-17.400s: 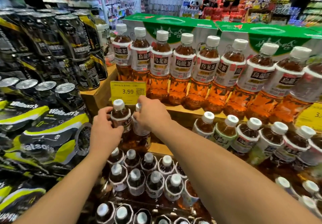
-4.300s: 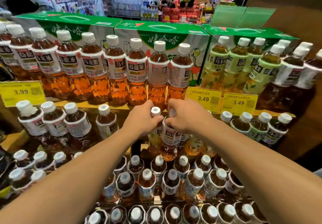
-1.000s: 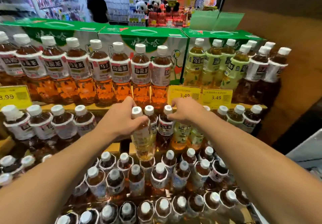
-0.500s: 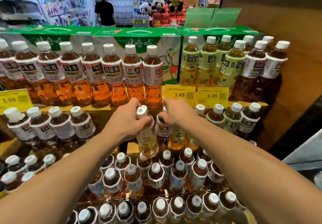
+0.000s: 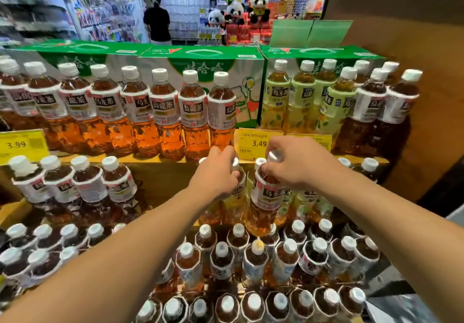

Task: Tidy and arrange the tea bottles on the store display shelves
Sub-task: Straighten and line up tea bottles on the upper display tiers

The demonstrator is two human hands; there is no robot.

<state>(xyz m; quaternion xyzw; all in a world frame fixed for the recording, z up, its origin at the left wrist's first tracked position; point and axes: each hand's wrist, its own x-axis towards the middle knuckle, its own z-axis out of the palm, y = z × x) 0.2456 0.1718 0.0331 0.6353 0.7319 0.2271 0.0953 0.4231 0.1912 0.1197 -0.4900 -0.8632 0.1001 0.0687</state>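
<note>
Tea bottles fill three wooden shelf tiers. On the middle tier my left hand (image 5: 217, 172) is closed around the neck of a pale yellow-label tea bottle (image 5: 236, 202). My right hand (image 5: 293, 163) grips the top of an amber tea bottle with a white label (image 5: 265, 197), which tilts slightly, its base over the lower row. A row of orange-brown oolong bottles (image 5: 163, 111) stands upright on the top shelf, with green-label bottles (image 5: 303, 96) and dark bottles (image 5: 391, 106) to their right.
Yellow price tags (image 5: 253, 144) hang on the top shelf edge. Green cartons (image 5: 200, 56) stand behind the top row. Small capped bottles (image 5: 251, 255) crowd the lower tiers. A brown wall panel (image 5: 414, 71) closes the right side. A person (image 5: 157, 18) stands in the far aisle.
Both hands have shifted right along the middle shelf with their bottles. The view has moved closer to the shelves and a little leftward.
</note>
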